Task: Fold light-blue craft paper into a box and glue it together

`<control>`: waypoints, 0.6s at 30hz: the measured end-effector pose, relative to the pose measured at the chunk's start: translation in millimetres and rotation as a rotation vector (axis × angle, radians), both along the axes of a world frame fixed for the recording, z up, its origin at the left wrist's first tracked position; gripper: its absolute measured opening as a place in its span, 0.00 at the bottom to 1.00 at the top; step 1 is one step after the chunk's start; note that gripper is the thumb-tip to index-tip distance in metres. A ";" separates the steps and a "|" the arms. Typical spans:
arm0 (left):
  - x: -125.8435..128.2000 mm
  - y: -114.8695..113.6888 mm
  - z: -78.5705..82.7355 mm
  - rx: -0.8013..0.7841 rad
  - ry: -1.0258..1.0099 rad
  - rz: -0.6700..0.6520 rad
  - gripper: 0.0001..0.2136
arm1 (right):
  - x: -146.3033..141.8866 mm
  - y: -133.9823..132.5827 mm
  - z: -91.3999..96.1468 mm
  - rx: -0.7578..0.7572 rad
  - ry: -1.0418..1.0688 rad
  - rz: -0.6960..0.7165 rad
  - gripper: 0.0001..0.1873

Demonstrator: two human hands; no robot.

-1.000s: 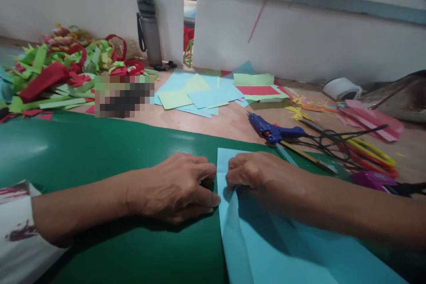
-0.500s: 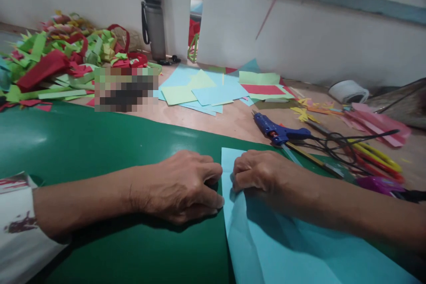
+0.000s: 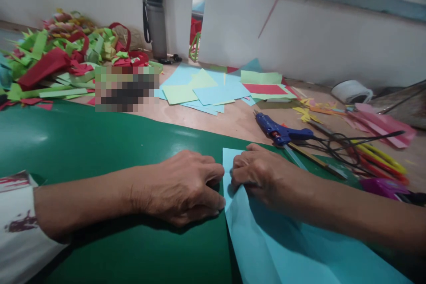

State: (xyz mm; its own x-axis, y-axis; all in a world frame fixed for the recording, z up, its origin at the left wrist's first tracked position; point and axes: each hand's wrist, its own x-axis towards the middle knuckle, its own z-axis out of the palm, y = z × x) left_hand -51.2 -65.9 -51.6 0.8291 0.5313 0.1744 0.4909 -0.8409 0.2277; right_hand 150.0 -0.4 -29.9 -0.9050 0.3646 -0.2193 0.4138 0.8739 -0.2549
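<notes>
Green mat point(image 3: 100, 142) covers the near side of our table point(image 3: 229, 120). Our right hand point(image 3: 266, 175), fingers curled, pinches the blue sheet point(image 3: 296, 253) near its far left corner. Our left hand point(image 3: 189, 188) rests fingertips at the sheet's left edge; we cannot tell whether they grip it. Below the pinch the paper bulges, unflattened, so we judge the folding partly done, the bulge not yet creased. Beyond lie our glue gun point(image 3: 282, 133) and loose paper sheets point(image 3: 226, 94).
</notes>
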 end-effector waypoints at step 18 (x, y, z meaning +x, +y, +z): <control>0.9 2.6 13.3 -0.210 -0.054 0.035 0.07 | -28.2 -14.0 40.7 -0.032 -0.329 -0.196 0.07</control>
State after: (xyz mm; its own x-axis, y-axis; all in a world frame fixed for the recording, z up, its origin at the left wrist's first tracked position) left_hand -50.3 -63.3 -38.3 0.8018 0.5891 0.1004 0.5015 -0.7546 0.4232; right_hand 121.8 -14.4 10.8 -0.6980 0.5118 -0.5008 0.6364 0.7640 -0.1063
